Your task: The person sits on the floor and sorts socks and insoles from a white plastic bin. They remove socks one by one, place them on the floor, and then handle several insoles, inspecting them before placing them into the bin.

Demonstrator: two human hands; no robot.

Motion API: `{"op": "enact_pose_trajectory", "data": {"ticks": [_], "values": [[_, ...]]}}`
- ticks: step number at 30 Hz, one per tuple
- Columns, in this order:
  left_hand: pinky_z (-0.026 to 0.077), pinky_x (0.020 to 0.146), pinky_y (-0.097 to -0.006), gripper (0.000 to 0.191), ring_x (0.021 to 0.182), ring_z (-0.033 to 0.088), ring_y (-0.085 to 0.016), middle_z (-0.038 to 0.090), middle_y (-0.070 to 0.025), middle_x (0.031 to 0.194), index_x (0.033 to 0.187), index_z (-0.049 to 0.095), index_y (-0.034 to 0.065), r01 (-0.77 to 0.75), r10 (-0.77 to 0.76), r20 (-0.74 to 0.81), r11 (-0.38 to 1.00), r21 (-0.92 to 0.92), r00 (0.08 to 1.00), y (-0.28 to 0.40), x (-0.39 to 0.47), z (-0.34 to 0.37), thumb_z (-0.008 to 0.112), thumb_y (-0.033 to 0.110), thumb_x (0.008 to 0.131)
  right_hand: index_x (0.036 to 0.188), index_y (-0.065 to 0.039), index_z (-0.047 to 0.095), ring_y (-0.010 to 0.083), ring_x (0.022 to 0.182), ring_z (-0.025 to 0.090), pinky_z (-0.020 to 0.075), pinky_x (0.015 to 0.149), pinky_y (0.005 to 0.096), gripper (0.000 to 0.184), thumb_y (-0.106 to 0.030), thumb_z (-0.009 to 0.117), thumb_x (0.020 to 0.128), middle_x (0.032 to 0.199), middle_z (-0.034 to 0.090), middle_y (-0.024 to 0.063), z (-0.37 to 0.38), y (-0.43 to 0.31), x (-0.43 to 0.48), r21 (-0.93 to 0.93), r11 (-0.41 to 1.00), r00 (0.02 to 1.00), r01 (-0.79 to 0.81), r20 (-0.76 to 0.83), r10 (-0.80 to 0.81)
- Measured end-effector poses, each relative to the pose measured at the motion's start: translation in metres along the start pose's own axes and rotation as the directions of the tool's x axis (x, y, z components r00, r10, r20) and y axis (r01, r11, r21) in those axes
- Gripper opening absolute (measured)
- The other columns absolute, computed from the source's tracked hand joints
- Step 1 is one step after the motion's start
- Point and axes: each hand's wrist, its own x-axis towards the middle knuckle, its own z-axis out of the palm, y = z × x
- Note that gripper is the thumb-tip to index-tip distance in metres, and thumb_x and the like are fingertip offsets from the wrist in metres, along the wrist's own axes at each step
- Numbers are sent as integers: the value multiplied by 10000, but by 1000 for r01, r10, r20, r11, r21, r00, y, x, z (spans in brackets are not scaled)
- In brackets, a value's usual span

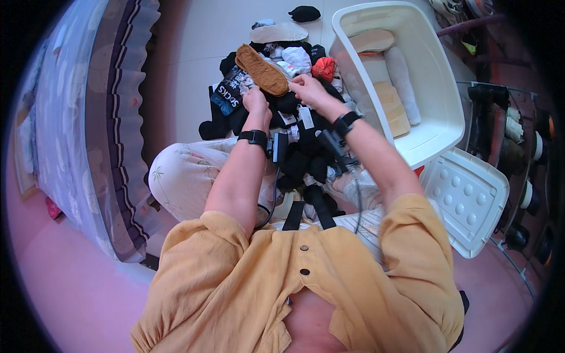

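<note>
A pile of socks (300,163), mostly black, lies on the floor before me. My left hand (256,100) has its fingers closed on a small crumpled patterned cloth (245,83), beside a dark printed sock package (227,95). My right hand (306,89) has thumb and forefinger together at the edge of a pale insole that shows beneath a brown fuzzy insole (262,70); whether it grips this edge is not clear. A white bundle (296,60) and a red bundle (323,69) lie just beyond. A white insole (279,33) rests at the pile's far edge.
A white plastic bin (435,88) at the right holds insoles (392,108) and a rolled pale item (401,84). Its lid (468,198) lies nearby. A shoe rack (521,145) stands far right. A draped curtain (128,110) hangs at the left.
</note>
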Motion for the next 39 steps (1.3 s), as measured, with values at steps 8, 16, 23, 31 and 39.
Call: {"op": "enact_pose_trajectory", "data": {"ticks": [8,16,23,31,39], "values": [[426,919,-414,313,1078,576,-195,657,-26,1170,1213,591,139,273,-267,262,962,15,927,6,-19,-1,498,316,971,1259,2,516,95,722,601,495,583,253,504,-254,717,875,985,652,63,48,46,34,100,994,954,48,-298,-16],[407,490,-282,98,533,545,-171,606,-70,713,876,629,43,-58,58,6,992,111,998,-12,-6,-8,649,128,830,945,-37,634,140,654,602,495,595,313,301,-258,781,802,816,648,53,39,22,33,-115,990,973,86,-204,-108],[507,823,-360,197,886,649,-273,675,-167,945,947,661,1,-491,503,31,825,280,864,16,-14,-10,612,128,805,878,-78,626,323,838,660,507,707,435,141,-170,641,772,834,670,138,-43,1,-8,-600,743,942,296,310,-125],[494,909,-312,405,1019,640,-211,676,-91,1090,1131,682,39,-794,473,800,608,6,369,75,-105,15,642,63,728,860,-24,572,273,717,588,464,655,380,203,-198,591,756,741,588,151,-104,-86,-81,-528,698,873,484,232,-429],[507,860,-291,387,941,632,-119,684,-28,1036,1165,665,51,-646,321,900,761,-60,295,127,-175,-7,772,242,846,1121,1,596,107,876,607,493,772,252,267,-192,622,938,983,674,73,-103,-145,-141,113,765,772,634,-155,-617]]}}
